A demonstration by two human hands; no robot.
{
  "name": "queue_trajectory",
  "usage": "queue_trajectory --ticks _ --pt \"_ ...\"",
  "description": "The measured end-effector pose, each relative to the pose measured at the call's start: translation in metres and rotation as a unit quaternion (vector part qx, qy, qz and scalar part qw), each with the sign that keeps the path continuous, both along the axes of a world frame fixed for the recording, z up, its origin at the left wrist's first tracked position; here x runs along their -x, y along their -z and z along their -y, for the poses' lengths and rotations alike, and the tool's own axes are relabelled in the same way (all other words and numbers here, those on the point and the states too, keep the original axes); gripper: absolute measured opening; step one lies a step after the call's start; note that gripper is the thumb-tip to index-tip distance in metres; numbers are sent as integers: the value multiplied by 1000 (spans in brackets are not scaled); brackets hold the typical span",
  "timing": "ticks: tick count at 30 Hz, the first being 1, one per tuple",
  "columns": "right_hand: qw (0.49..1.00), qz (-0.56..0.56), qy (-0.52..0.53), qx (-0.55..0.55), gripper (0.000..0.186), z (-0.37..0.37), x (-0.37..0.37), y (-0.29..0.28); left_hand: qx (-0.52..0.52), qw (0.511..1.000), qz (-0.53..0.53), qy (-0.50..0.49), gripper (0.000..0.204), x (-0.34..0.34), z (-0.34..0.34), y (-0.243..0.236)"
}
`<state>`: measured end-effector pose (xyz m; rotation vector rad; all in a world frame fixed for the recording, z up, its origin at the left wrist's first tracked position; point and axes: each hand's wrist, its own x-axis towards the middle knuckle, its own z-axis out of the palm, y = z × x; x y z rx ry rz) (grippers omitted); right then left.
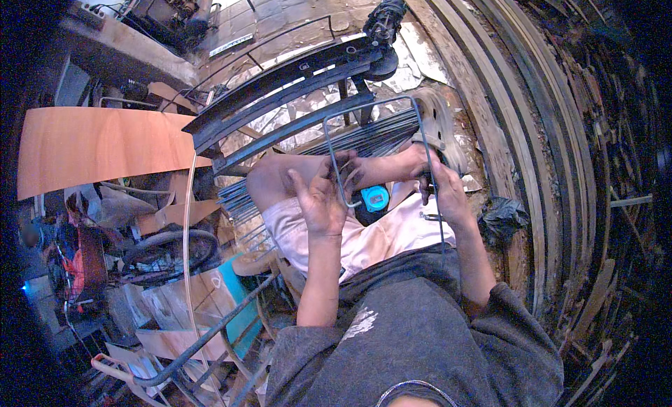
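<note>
Left hand (322, 207) fingertips blurred; tape measure (375, 198) markings too small to read; head (414, 396) cut off by lower edge.

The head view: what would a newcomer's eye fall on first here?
Probably the bright blue tape measure near the lap, seen between the left hand and the right hand. Next, the bent rod, whose squared-off loop spans the gap between those hands. Then the broad orange-brown board at far left.
</note>
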<state>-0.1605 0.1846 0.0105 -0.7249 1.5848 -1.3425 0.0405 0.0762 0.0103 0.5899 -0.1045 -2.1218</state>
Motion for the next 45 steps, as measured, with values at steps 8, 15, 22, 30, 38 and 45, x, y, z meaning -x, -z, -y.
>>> queue_trajectory --ticks 8,15,22,30,38,45 --pt "997 72 -10 -12 39 -14 -31 15 59 995 28 -82 45 22 -21 -16" --pt "998 54 11 -5 40 -26 -29 2 59 988 127 -67 45 24 -14 -9" --pt "998 17 -44 -30 44 -20 -12 -12 155 984 84 -29 75 0 15 -2" --pt "994 -51 -87 -29 46 -12 2 -6 82 996 19 -2 65 -13 26 -2" --pt "991 -2 -127 -39 43 -9 -6 -5 95 973 -212 5 95 -26 27 8" --pt "992 28 -124 -28 46 -10 -25 3 94 965 -244 -17 94 -26 19 26"
